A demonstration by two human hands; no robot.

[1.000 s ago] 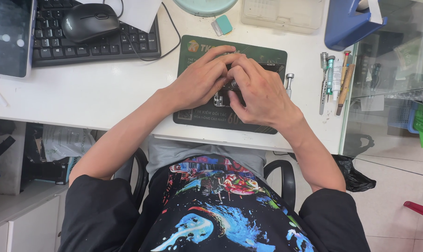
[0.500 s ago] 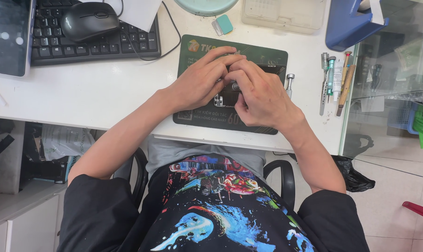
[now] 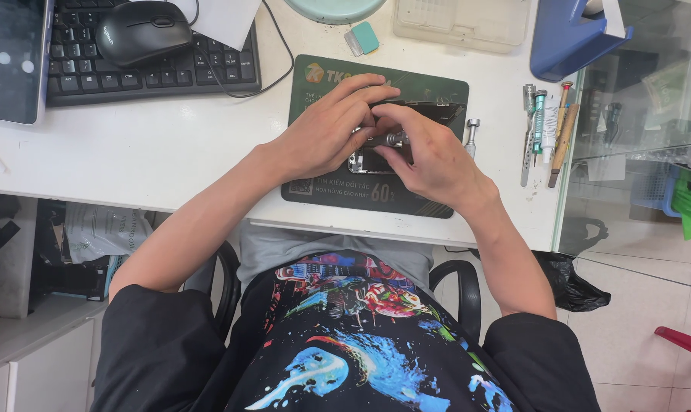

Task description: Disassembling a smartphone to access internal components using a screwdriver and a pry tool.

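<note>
- While both hands crowd over it, I see the opened smartphone [image 3: 406, 126] lying flat on the dark green repair mat [image 3: 315, 80], near the desk's front edge.
- My left hand [image 3: 326, 133] curls over the phone's left side, fingertips pressed down on its frame.
- My right hand [image 3: 429, 156] pinches a small metal-tipped tool, likely a screwdriver [image 3: 391, 140], against the phone's exposed insides.
- I judge the phone light, stiff, thin and fragile; hold it by the edges, never the open circuitry.
- A spare driver bit [image 3: 472, 133] stands just beside the phone.
</note>
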